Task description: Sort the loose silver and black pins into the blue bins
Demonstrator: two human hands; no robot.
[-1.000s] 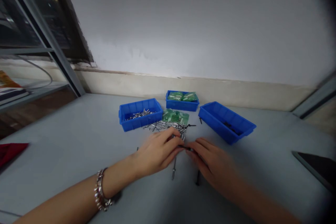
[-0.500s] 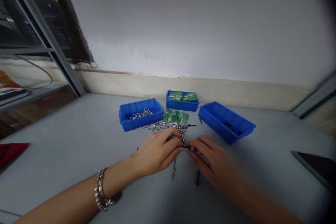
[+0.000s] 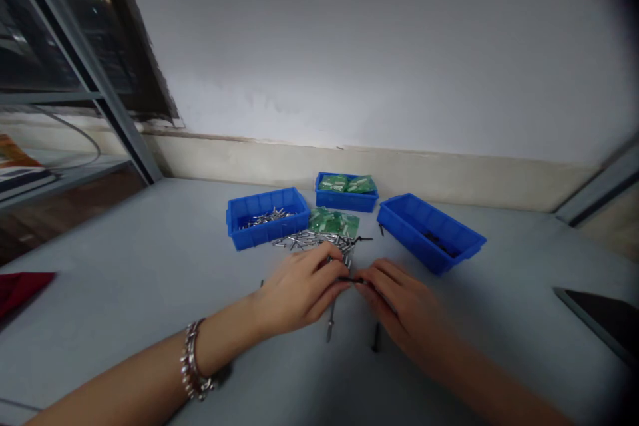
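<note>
My left hand [image 3: 304, 286] pinches one end of a thin black piece [image 3: 352, 279], and my right hand [image 3: 407, 303] pinches its other end. The fingertips nearly meet around it. Just beyond my hands lies a pile of silver rivet-like pins [image 3: 319, 238], partly hidden by my left hand. A single silver pin [image 3: 330, 326] points toward me below the fingers. Near my right wrist a black screw-like piece [image 3: 376, 338] rests on the grey table. Behind the pile is a green bag [image 3: 333, 221] with small parts.
A blue bin [image 3: 269, 231] at left holds silver pins. The rear blue bin [image 3: 346, 201] holds green bags. In the right blue bin [image 3: 414, 239] are dark pieces. Red cloth [image 3: 22, 289] lies far left, a dark flat object [image 3: 599, 319] far right.
The fingers of my right hand have closed in slightly over the black piece, covering more of its right end. My left hand has barely moved.
</note>
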